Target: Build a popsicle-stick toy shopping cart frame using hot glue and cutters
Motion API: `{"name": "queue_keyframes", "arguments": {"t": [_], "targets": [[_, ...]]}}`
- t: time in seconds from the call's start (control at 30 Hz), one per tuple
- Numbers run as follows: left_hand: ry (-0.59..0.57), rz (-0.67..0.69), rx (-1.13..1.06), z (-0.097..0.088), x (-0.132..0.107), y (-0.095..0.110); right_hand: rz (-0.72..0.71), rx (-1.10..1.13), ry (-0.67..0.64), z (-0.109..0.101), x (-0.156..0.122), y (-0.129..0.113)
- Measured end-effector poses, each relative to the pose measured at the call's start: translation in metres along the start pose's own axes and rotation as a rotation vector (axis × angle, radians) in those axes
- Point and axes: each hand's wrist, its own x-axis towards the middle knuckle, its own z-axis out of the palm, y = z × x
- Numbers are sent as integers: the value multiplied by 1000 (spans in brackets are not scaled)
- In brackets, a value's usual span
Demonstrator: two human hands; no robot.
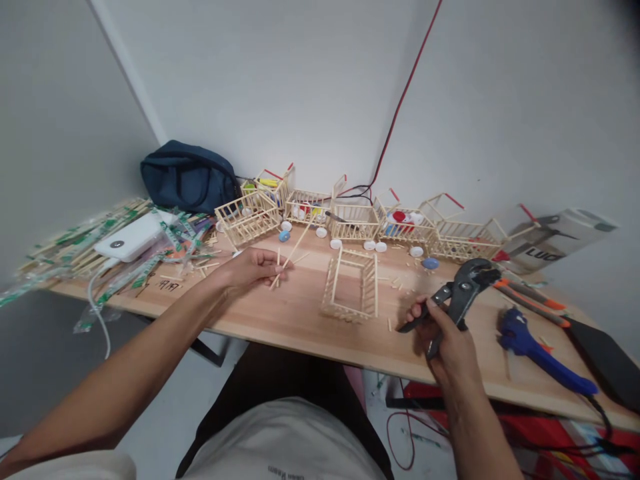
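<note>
My left hand rests on the wooden table and pinches a thin wooden stick that points up and to the right; a short stick piece lies by its fingers. My right hand grips the handles of black cutting pliers, jaws lifted to the upper right. Between the two hands stands a small open-topped basket frame of sticks.
A row of finished stick baskets with bottle caps lines the wall. Wrapped chopsticks, a white power bank and a blue bag lie at left. A blue glue gun, orange-handled tools and a dark flat object lie at right.
</note>
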Motion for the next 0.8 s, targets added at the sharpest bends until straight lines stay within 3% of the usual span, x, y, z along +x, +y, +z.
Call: {"name": "queue_keyframes", "arguments": {"t": [0.17,0.3,0.43,0.53,0.63,0.8], "targets": [[83,11,-154,0,-3,5,4,7,-22,-2,1,2],[238,91,24,5,-9,8,-5,-1,-13,-1,1,1],[452,177,220,9,-13,-1,-11,-3,-17,-2,0,1],[528,187,239,9,-17,-3,-11,-9,-26,-4,1,3],[430,170,99,15,-26,13,-26,-21,-14,-2,1,3],[33,33,-79,51,-46,42,-173,-250,-51,12,-14,-16]]}}
